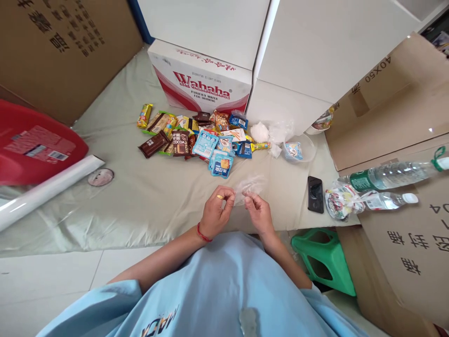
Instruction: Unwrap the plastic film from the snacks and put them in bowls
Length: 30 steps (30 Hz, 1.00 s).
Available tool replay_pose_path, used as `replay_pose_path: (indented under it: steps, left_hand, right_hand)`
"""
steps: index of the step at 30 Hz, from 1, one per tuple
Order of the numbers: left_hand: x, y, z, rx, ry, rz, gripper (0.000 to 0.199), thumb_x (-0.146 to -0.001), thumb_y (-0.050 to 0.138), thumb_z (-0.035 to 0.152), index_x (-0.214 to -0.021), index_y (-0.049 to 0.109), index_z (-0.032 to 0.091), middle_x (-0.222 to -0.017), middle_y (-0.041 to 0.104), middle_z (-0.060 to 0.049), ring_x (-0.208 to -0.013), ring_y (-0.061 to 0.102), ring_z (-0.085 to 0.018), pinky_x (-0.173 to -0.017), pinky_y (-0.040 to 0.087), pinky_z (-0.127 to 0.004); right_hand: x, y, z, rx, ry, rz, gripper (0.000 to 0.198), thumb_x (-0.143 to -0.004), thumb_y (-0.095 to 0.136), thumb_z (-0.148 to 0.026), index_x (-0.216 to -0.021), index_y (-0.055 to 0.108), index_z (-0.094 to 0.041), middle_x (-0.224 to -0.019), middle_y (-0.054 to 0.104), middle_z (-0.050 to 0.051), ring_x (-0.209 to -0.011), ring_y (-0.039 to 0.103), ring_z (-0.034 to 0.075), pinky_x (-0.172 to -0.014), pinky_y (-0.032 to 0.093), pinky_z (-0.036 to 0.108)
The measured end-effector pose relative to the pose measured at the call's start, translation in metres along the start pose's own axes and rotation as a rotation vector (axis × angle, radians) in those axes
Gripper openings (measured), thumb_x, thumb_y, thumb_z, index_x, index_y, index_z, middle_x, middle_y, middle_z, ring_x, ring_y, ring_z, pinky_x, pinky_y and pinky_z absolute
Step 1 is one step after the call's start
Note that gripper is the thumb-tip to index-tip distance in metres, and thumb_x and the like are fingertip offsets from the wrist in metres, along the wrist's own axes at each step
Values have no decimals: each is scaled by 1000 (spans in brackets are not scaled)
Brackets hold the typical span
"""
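A clear plastic bag (253, 185) lies thin and crumpled between my two hands, close to the front edge of the covered surface. My left hand (218, 211), with a ring and a red wrist cord, pinches one side of its mouth. The fingers of my right hand (258, 213) pinch the other side. Just beyond the bag is a heap of wrapped snacks. Blue snack packets (220, 164) are nearest, with a brown cocoa packet (181, 143) and a dark brown packet (153, 144) to their left.
A Wahaha carton (201, 77) stands behind the snacks. To the right are a clear plastic bowl (307, 150) holding a packet, a black phone (315, 194) and water bottles (396, 175). A red container (38, 145) and white roll (49, 192) lie left. A green stool (324, 260) stands below.
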<state>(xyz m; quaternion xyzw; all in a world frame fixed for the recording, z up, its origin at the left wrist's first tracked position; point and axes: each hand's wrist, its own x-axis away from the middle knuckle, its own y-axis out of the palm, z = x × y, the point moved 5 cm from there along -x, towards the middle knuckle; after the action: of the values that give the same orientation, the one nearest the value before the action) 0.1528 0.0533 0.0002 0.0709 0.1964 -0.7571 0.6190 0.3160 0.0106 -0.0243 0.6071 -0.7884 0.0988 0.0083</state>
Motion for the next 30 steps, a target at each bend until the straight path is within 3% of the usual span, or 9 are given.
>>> replay_pose_path:
  steps: [2, 6, 10, 14, 18, 21, 23, 26, 30]
  left_hand:
    - [0, -2, -2, 59, -60, 11, 17, -101, 53, 33, -89, 59, 22, -95, 65, -5, -90, 61, -17, -83, 49, -32]
    - [2, -17, -33, 265, -407, 180, 24, -95, 60, 44, -89, 59, 21, -97, 66, -5, -83, 59, -16, -76, 50, -30]
    - [7, -23, -53, 467, -654, 191, 24, -79, 71, 38, -86, 57, 21, -103, 67, -5, -97, 62, -19, -77, 50, -30]
    - [4, -18, -44, 634, -636, 117, 40, -74, 74, 39, -108, 60, 24, -126, 63, -6, -118, 60, -23, -87, 51, -33]
    - [-3, -12, -46, 646, -738, 95, 59, -77, 76, 55, -125, 55, 27, -127, 64, -6, -109, 64, -23, -83, 51, -34]
    - [-9, -11, -57, 553, -798, 34, 50, -69, 84, 54, -100, 63, 20, -93, 67, -2, -81, 61, -17, -73, 47, -30]
    - [-11, -17, -64, 556, -781, 88, 44, -65, 85, 52, -82, 62, 19, -78, 63, 1, -71, 55, -14, -68, 44, -27]
    - [-9, -32, -68, 603, -729, 225, 40, -64, 86, 48, -77, 62, 19, -76, 62, 1, -69, 53, -12, -65, 42, -26]
    - [4, -44, -65, 532, -676, 213, 37, -66, 87, 47, -80, 67, 19, -80, 65, 0, -71, 53, -12, -67, 44, -26]
  right_hand:
    - [-13, 0, 2, -97, 26, 72, 39, -83, 74, -58, -90, 73, -20, -67, 56, -4, -60, 43, 11, -56, 37, 24]
    - [-27, -7, 8, -247, 80, 120, 36, -77, 80, -54, -82, 70, -21, -66, 56, -5, -52, 32, 8, -47, 28, 23]
    - [-25, -10, 3, -198, -4, 58, 26, -80, 77, -47, -80, 71, -22, -84, 68, 2, -66, 54, 12, -56, 45, 24]
    - [-18, -7, -8, -155, -98, -47, 26, -85, 70, -39, -68, 63, -21, -121, 71, 9, -108, 66, 23, -81, 59, 35]
    - [-14, -3, -15, -209, -90, -143, 26, -86, 69, -38, -68, 61, -21, -138, 66, 10, -119, 66, 28, -92, 60, 44]
    - [-14, -9, -16, -266, -70, -102, 23, -85, 70, -39, -72, 64, -21, -136, 68, 10, -116, 68, 28, -93, 59, 44]
    - [-14, -19, -15, -308, -67, -14, 24, -83, 71, -38, -69, 63, -21, -132, 70, 10, -114, 68, 26, -95, 57, 43]
    - [-13, -38, -7, -331, -60, 131, 28, -81, 73, -38, -65, 61, -20, -128, 70, 10, -109, 67, 24, -94, 55, 39]
    - [-8, -54, 18, -354, 54, 219, 23, -79, 78, -40, -75, 68, -19, -113, 72, 8, -84, 65, 15, -76, 55, 30]
